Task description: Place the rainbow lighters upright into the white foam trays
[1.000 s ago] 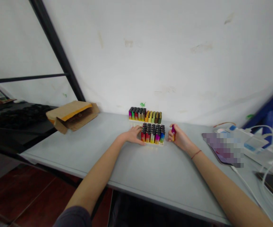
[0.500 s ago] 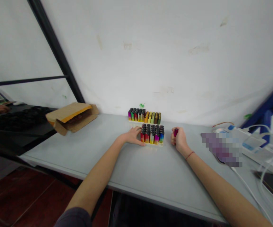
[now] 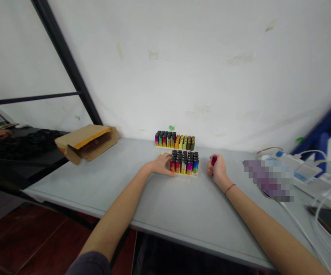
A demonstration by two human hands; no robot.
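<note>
Right hand (image 3: 219, 170) grips purple lighter (image 3: 214, 159), lower part hidden; left hand (image 3: 159, 165) spread wide beside lighter-filled tray (image 3: 194, 175), contact unclear.

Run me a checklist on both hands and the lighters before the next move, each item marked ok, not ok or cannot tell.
1. Bare left hand at the left side of the front block of multicoloured, black-topped plastic lighters: ok, thumb and fingers spread around that side.
2. Bare right hand closed on the small magenta lighter: ok.
3. Whole magenta lighter visible: not ok, fingers hide most of it.
4. Right hand apart from the front block: ok, flat grey tabletop shows between them.
5. Front block standing upright: ok.
6. Every place in the front block filled: cannot tell, too small.
</note>
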